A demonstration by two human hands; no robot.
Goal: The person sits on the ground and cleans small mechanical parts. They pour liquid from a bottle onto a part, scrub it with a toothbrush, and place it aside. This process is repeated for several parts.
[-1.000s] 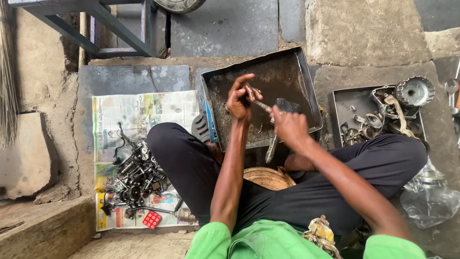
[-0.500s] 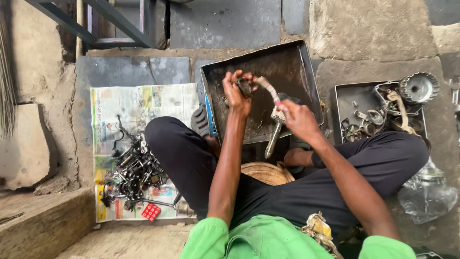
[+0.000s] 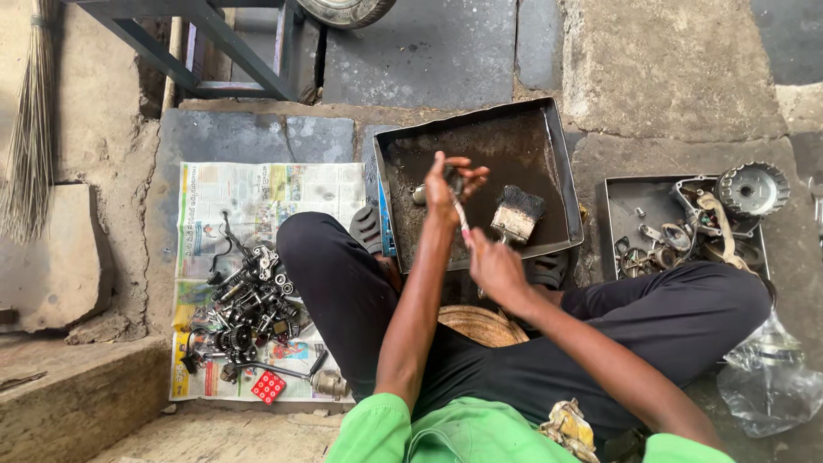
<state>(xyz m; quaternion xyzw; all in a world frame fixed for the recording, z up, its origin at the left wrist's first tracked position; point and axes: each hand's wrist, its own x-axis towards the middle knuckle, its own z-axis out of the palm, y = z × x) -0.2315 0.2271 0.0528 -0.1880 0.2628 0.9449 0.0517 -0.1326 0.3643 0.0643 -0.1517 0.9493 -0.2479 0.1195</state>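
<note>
Holding a small metal part (image 3: 453, 183) pinched in its fingertips, the left hand (image 3: 447, 189) sits over the dark oily tray (image 3: 559, 163). The right hand (image 3: 493, 267), at 5 o'clock of the left, is closed around the handle of a paintbrush (image 3: 517, 214). Compared with half a second ago, the brush bristles have lifted off the part and now point toward 1 o'clock, apart from it, above the tray floor; judged from this, one scrubbing stroke has ended. At 9 o'clock, a newspaper (image 3: 257, 189) carries dismantled engine parts (image 3: 249, 309). At 3 o'clock, a second tray (image 3: 630, 201) holds more components.
</note>
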